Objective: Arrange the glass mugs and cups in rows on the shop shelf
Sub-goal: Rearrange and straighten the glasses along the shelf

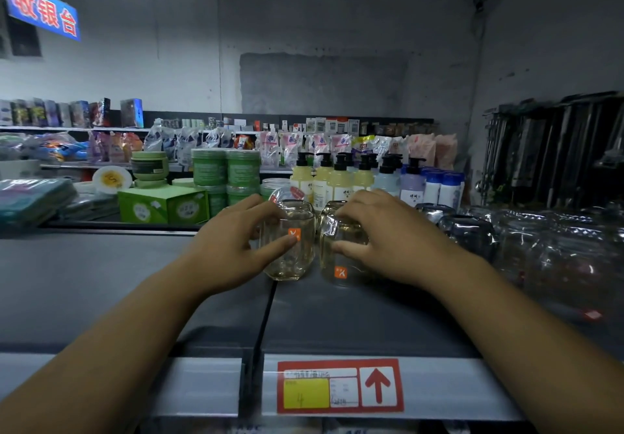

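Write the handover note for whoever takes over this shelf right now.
Left hand grips the left glass; right hand grips the right glass.
Both stand side by side near the seam of the grey shelf, with the back glasses directly behind them.
Done: two short rows begun.
Left: line up the crowded mugs on the right.

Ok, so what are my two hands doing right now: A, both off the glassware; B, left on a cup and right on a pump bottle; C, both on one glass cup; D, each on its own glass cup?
D: the left hand grips the left glass cup and the right hand grips the right glass cup, the two cups side by side on the shelf.
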Demonstrator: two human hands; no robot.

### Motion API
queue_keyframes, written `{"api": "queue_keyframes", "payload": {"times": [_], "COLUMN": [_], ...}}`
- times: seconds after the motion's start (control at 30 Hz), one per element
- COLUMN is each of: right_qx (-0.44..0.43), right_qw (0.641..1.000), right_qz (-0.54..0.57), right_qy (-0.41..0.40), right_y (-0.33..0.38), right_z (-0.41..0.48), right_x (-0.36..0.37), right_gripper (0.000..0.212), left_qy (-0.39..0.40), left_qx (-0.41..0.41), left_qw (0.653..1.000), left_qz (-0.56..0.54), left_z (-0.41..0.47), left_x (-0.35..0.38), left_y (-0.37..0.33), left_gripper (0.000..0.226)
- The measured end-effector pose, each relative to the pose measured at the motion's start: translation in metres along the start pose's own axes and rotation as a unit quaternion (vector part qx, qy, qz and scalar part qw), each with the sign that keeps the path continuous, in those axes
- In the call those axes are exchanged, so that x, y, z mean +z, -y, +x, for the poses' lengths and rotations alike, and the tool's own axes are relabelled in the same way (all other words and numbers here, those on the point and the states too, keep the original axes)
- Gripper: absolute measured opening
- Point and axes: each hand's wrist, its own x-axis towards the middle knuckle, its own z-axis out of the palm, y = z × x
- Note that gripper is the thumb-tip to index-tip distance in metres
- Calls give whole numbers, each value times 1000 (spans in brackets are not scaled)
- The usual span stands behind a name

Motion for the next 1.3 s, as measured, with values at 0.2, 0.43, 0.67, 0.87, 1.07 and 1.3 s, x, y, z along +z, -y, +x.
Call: {"api": "queue_keyframes", "payload": {"times": [0.2, 0.43, 0.67, 0.87, 1.07, 1.3], "right_qx": [-11, 62, 134, 118, -6, -56], "right_qw": [999, 951, 798, 869, 971, 973], "right_qz": [15, 275, 583, 480, 223, 106], "right_qy": [-42, -130, -80, -25, 84, 199], "right_y": [1, 22, 57, 40, 39, 48], "right_z": [-6, 0, 13, 21, 53, 76], "right_x": [3, -9, -15, -22, -44, -22], "right_gripper": [50, 58, 78, 74, 76, 78], "left_qy": [4, -76, -126, -38, -26, 10], "left_qx": [15, -131, -218, -261, -274, -216], "left_qw": [999, 964, 761, 833, 945, 976], "left_qz": [-32, -220, -598, -487, -177, -29], "left_z": [4, -6, -14, -31, -40, -51], "left_x": [-4, -40, -38, -40, -38, -25], "left_y": [-6, -20, -55, -47, -17, -8], "left_gripper": [29, 15, 16, 16, 11, 16]}}
